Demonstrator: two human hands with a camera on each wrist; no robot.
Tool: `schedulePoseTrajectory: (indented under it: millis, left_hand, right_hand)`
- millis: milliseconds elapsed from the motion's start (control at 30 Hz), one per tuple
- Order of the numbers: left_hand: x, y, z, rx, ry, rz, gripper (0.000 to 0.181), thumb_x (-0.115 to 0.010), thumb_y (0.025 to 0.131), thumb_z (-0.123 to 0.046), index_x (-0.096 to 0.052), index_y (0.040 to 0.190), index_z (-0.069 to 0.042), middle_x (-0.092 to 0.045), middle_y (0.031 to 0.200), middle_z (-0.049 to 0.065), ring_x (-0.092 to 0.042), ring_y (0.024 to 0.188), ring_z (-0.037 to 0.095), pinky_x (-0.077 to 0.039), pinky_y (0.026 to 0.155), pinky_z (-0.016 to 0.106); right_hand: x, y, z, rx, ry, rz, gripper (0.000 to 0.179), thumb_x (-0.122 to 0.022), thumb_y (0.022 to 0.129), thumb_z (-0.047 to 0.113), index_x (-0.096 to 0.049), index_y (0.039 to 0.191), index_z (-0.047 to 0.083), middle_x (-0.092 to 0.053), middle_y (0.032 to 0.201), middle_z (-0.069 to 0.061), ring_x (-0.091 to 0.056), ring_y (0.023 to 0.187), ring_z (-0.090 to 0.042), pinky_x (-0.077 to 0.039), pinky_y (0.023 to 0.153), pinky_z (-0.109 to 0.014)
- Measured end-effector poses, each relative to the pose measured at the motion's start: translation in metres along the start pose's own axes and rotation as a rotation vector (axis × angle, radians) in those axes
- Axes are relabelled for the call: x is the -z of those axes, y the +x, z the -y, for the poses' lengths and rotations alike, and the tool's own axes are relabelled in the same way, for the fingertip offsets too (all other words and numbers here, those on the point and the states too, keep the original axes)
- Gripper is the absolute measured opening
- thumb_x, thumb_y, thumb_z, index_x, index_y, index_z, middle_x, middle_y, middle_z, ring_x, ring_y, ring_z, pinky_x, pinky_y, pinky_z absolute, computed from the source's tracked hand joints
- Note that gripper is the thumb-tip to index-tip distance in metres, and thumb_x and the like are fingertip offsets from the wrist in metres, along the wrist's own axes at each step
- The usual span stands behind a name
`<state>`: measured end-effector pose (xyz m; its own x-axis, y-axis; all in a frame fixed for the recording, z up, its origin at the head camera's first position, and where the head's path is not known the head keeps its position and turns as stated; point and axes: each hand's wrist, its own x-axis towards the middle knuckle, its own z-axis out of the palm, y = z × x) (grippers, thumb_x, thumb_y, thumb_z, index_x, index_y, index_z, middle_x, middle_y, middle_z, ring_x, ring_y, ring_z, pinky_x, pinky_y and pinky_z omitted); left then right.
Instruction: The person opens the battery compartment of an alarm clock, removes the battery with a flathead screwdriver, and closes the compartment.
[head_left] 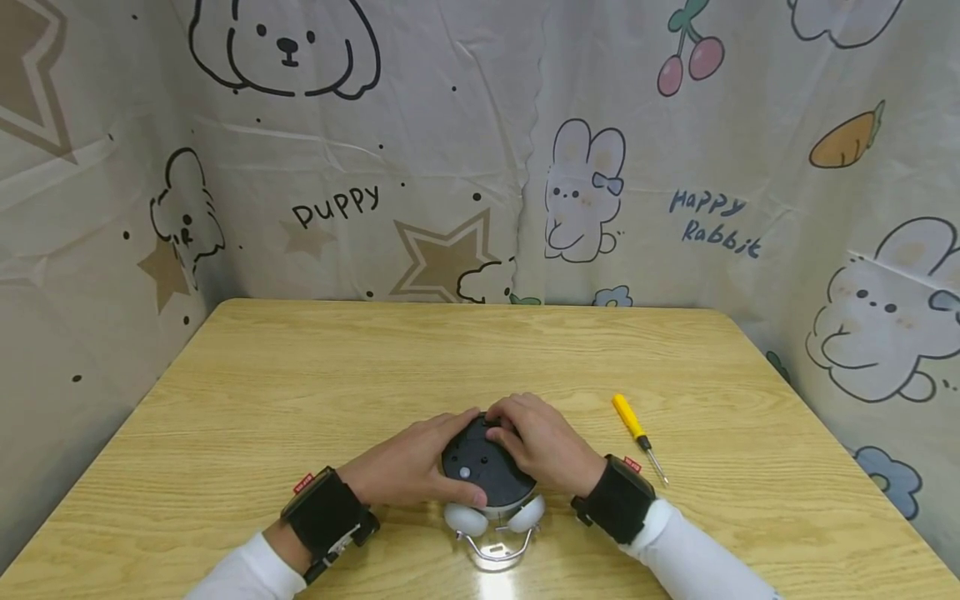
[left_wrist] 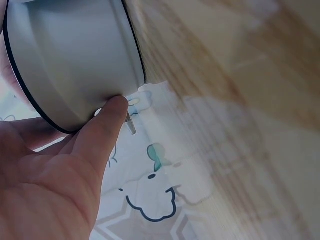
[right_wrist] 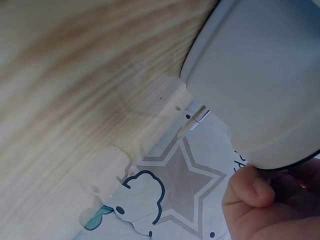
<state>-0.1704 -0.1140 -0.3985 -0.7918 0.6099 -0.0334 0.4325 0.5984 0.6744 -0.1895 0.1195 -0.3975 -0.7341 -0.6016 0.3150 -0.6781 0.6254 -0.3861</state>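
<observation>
A twin-bell alarm clock [head_left: 487,479] lies face down at the near middle of the table, its black back upward. Its two white bells [head_left: 466,518] and metal handle point toward me. My left hand [head_left: 420,462] grips the clock's left side, thumb on the near edge of the back. In the left wrist view a fingertip presses the pale casing [left_wrist: 75,60]. At the far part of the back, my right hand [head_left: 546,443] has its thumb and curled fingers pinched together. Those fingertips hide what lies under them. A metal foot [right_wrist: 197,120] sticks out from the casing.
A screwdriver [head_left: 637,433] with a yellow handle lies to the right of the right hand, its tip toward me. The wooden table [head_left: 360,350] ends at a printed cloth [head_left: 442,167] behind and at both sides.
</observation>
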Motion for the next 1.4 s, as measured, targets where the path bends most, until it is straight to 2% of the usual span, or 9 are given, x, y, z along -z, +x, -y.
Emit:
schedulePoseTrajectory:
  millis: [900,1400]
  left_hand:
    - [0.0014,-0.0017,-0.0006,-0.005,-0.003,-0.005,0.109,-0.080,0.081,-0.064,-0.032,0.163,-0.010,-0.054,0.153,0.010,-0.058,0.126,0.017,-0.051,0.103,0.041]
    - [0.0009,-0.0009,0.0004,-0.004,0.003,0.001,0.109,-0.079,0.081,-0.065,-0.031,0.163,-0.011,-0.052,0.155,0.011,-0.057,0.130,0.019,-0.051,0.104,0.042]
  right_hand:
    - [0.0008,0.0010,0.0009,-0.005,-0.002,0.029,0.016,-0.066,0.103,0.019,-0.068,0.115,0.010,-0.065,0.093,0.002,-0.052,0.086,-0.009,-0.046,0.075,-0.022]
    - [0.0017,0.0001,0.0029,-0.048,0.012,0.038,0.016,-0.067,0.102,0.018,-0.067,0.116,0.011,-0.062,0.091,0.004,-0.051,0.084,-0.009,-0.045,0.073,-0.022]
